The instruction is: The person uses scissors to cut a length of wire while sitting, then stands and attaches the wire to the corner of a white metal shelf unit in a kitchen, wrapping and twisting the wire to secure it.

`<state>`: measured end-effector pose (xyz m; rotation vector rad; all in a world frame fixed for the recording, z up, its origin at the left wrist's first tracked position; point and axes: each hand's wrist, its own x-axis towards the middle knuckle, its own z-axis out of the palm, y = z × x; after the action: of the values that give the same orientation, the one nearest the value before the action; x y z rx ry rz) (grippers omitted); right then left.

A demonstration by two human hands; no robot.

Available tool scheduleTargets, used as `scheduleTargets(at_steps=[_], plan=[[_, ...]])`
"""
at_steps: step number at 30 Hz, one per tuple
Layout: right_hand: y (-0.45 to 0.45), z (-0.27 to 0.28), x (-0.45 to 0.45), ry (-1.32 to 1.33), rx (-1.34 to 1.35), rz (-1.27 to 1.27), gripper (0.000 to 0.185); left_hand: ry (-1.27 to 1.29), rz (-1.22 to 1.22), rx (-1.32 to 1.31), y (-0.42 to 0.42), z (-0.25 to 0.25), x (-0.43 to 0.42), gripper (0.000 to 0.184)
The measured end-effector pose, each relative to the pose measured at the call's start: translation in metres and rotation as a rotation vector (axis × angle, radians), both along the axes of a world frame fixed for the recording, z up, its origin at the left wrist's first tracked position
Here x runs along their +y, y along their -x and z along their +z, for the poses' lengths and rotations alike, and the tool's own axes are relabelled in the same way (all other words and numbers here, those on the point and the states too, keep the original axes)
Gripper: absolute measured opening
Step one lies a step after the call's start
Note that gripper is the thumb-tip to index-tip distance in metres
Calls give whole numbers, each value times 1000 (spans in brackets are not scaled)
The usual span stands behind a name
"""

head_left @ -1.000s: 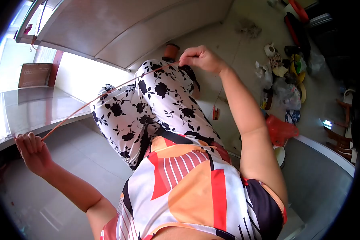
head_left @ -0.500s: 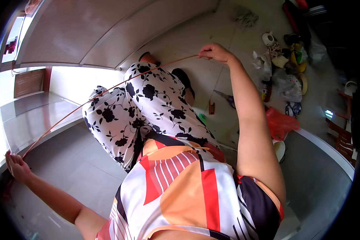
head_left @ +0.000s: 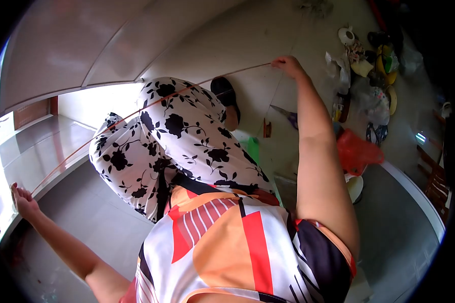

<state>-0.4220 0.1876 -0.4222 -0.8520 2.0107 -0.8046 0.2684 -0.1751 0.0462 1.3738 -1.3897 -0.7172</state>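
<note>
A thin orange-brown cord (head_left: 237, 72) runs taut on a diagonal across my lap, over the flower-patterned trousers (head_left: 174, 123). At the far left, my left hand (head_left: 25, 202) is closed on one end of its visible length. Out past my knees, my right hand (head_left: 288, 66) pinches the other end between thumb and fingers. Below the right hand, a small brown winder (head_left: 267, 128) lies on the floor. Beside it are scissors (head_left: 288, 115) with dark handles, partly behind my right forearm. A green object (head_left: 253, 150) shows beside my thigh.
Cabinet-like panels (head_left: 111, 45) stand ahead on the left. Shoes, plastic bags and a yellow item (head_left: 385, 65) clutter the floor at right. A red plastic bag (head_left: 358, 154) lies near my right elbow. A dark shoe (head_left: 225, 96) is on my foot.
My right hand has moved rightward, still pinching the cord. The left hand sits slightly higher, and the cord stays taut. The view has shifted a little, showing more of the scissors and green object.
</note>
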Motion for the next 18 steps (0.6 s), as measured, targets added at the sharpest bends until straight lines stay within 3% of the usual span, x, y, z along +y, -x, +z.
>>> scheduleTargets(at_steps=[2,5,7,9,10,11,14,18], plan=[[8,-18,8,-39,-6,-82,31,-65,-41,82,17,-10,-6,20],[5,-61,43,144,656,-211,43,-176,-218,277,48,-29,3,16],[-18,-74,94,-184,616,-331,45,-213,-262,325,93,-40,30,13],[-49,-77,141,-745,430,-250,25,-230,-288,352,120,-43,57,12],[-80,-77,162,-826,462,-382,22,-237,-295,364,126,-42,67,12],[-97,-86,182,-916,370,-362,22,-247,-284,360,126,-41,75,14],[-151,-90,206,-907,429,-367,36,-250,-99,370,116,-36,91,16],[-156,-97,191,-1084,433,-287,45,-356,-413,419,44,-13,76,19]])
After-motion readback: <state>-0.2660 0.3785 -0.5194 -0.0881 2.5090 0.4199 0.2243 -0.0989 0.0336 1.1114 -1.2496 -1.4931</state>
